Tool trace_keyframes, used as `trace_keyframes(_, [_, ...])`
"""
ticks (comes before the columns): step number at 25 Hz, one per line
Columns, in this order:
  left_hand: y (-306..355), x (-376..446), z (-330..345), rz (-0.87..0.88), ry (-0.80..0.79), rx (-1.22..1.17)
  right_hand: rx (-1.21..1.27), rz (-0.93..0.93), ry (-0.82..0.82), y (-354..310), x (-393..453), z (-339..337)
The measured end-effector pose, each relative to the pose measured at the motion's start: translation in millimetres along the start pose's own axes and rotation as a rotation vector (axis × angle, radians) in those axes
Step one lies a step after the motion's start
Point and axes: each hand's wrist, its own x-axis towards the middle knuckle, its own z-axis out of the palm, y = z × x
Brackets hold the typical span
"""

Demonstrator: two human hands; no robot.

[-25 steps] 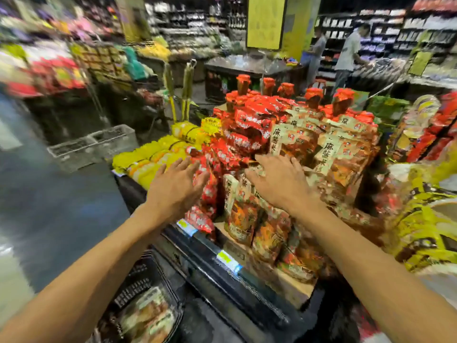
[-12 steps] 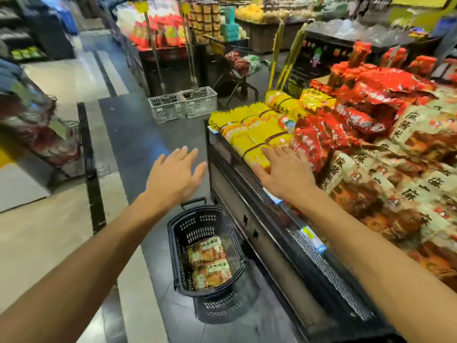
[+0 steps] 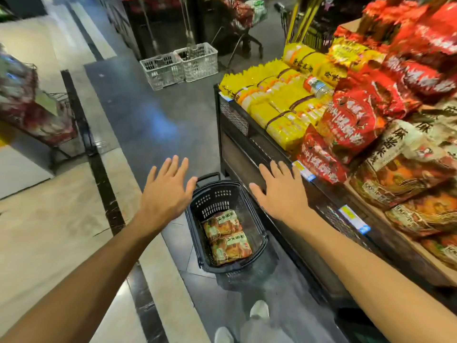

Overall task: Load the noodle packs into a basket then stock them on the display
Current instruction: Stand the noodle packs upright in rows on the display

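Observation:
A black plastic basket stands on the dark floor beside the display stand. Two orange-brown noodle packs lie in its bottom. My left hand hovers above the basket's left rim, fingers spread and empty. My right hand hovers above its right rim in front of the stand's edge, also flat and empty. On the display lie matching brown noodle packs, red packs and yellow packs.
Two white plastic crates sit on the floor further down the aisle. A low rack of goods stands at the left. A trolley is behind the crates. My shoes show below the basket.
My view has swung down and left from the display to the basket. Both hands have come off the packs on the display and now hang open over the basket.

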Motion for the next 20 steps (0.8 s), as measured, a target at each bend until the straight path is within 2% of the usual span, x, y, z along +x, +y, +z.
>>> trace_keyframes(6, [-3.1, 48.0, 56.1, 0.01, -0.043, 0.041, 0.033, 0.053, -0.094, 2.5, 28.3, 70.4])
trace_keyframes(14, [-1.4, 107.1, 139.1, 0.072, -0.225, 0.047, 0.091, 0.152, -0.209, 6.5, 49.5, 155.2])
trace_keyframes(20, [-11.9, 151.0, 213.9, 0.185, -0.373, 0.121, 0.105, 0.293, -0.385, -12.0, 53.3, 226.6])
